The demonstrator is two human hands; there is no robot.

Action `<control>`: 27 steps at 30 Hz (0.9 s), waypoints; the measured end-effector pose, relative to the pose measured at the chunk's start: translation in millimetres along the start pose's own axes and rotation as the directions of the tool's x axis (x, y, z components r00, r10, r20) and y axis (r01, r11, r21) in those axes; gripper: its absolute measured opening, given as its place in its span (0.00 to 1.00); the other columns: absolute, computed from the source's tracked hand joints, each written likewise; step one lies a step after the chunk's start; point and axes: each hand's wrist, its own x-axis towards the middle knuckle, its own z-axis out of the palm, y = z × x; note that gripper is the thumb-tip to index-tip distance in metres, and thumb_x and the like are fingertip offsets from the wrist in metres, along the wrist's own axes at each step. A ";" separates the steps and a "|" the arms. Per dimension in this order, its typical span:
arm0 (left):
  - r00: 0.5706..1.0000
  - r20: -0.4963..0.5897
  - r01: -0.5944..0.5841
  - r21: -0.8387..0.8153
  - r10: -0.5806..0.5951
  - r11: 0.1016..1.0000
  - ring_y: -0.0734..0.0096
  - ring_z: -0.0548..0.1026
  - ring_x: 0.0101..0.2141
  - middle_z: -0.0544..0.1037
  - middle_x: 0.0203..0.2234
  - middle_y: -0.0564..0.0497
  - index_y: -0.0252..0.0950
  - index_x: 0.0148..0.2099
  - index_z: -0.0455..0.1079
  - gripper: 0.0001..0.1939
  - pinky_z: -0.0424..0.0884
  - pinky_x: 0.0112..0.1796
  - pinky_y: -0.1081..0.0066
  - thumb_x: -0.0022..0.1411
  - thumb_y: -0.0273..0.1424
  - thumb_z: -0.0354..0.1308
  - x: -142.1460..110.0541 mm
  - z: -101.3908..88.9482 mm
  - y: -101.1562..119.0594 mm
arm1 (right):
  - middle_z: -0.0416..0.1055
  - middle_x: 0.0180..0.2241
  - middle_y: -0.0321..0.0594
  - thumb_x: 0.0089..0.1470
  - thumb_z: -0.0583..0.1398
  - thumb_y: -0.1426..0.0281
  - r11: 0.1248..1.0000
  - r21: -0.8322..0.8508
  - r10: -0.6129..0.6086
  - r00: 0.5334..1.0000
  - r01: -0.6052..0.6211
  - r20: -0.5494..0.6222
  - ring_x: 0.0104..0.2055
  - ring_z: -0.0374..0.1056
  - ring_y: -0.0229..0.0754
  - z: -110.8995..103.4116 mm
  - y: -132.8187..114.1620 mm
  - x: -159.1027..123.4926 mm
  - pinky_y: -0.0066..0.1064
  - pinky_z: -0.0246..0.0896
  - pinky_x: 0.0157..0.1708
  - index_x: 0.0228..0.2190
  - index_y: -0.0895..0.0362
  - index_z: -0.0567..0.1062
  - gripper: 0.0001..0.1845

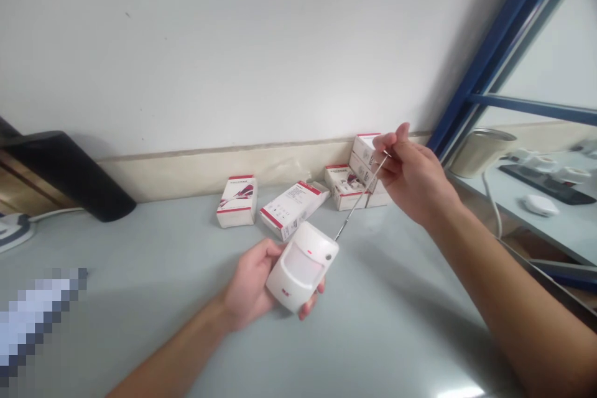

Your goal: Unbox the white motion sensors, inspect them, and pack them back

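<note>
From my end, the roomiest lane I've got is the grey tabletop (153, 261) left of the left hand (252, 289), running back to the black object (74, 174) near the wall (233, 50). Straight ahead's a pain: the left box (237, 201), the middle box (291, 204) and the box stack (347, 186) make a row, with just a sliver between the first two. The thin metal rod (352, 214) bars the space between the white device (293, 289) and the right hand (413, 177). Blue frame (489, 43) hems in the right side.
</note>
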 end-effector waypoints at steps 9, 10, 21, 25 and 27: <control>0.992 0.069 0.103 0.034 -0.105 0.994 0.56 0.77 0.26 0.81 0.33 0.36 0.27 0.44 0.77 0.26 0.67 0.30 0.62 0.65 0.41 0.44 -3.5 -3.3 3.6 | 0.70 0.31 0.33 0.63 0.64 0.54 0.995 0.093 -0.031 0.997 0.037 -0.064 0.23 0.55 0.35 -48.4 3.2 21.1 0.31 0.55 0.20 0.28 0.49 0.73 0.16; 0.992 0.062 0.106 0.040 -0.109 0.994 0.55 0.77 0.26 0.81 0.33 0.35 0.27 0.44 0.77 0.27 0.67 0.30 0.61 0.65 0.41 0.44 -3.8 -3.7 4.1 | 0.71 0.33 0.33 0.63 0.64 0.52 0.992 0.117 -0.026 0.996 0.036 -0.082 0.24 0.55 0.35 -50.0 3.5 20.6 0.31 0.57 0.21 0.30 0.48 0.75 0.16; 0.997 -0.017 0.075 0.054 -0.074 0.996 0.54 0.77 0.27 0.81 0.35 0.35 0.27 0.47 0.78 0.27 0.68 0.33 0.60 0.66 0.41 0.43 -1.6 0.6 5.8 | 0.69 0.29 0.36 0.59 0.58 0.36 1.000 -0.001 0.021 0.999 -0.021 -0.027 0.25 0.59 0.37 -17.2 22.8 -7.0 0.32 0.61 0.24 0.30 0.50 0.73 0.30; 0.996 -0.007 0.090 0.108 -0.089 0.990 0.54 0.77 0.28 0.81 0.35 0.34 0.26 0.47 0.77 0.28 0.68 0.34 0.60 0.67 0.41 0.42 -1.6 1.7 5.0 | 0.66 0.28 0.34 0.62 0.59 0.42 0.997 0.078 0.007 0.995 0.001 -0.102 0.23 0.55 0.36 -33.4 23.7 3.0 0.31 0.56 0.21 0.32 0.50 0.71 0.25; 0.997 -0.009 0.083 0.115 -0.082 0.990 0.54 0.77 0.28 0.81 0.35 0.34 0.26 0.48 0.76 0.28 0.68 0.34 0.59 0.68 0.41 0.42 -1.7 2.8 4.3 | 0.64 0.27 0.33 0.62 0.61 0.44 0.994 0.104 0.041 0.989 -0.027 -0.140 0.22 0.52 0.36 -44.0 26.0 8.9 0.31 0.53 0.20 0.32 0.50 0.71 0.23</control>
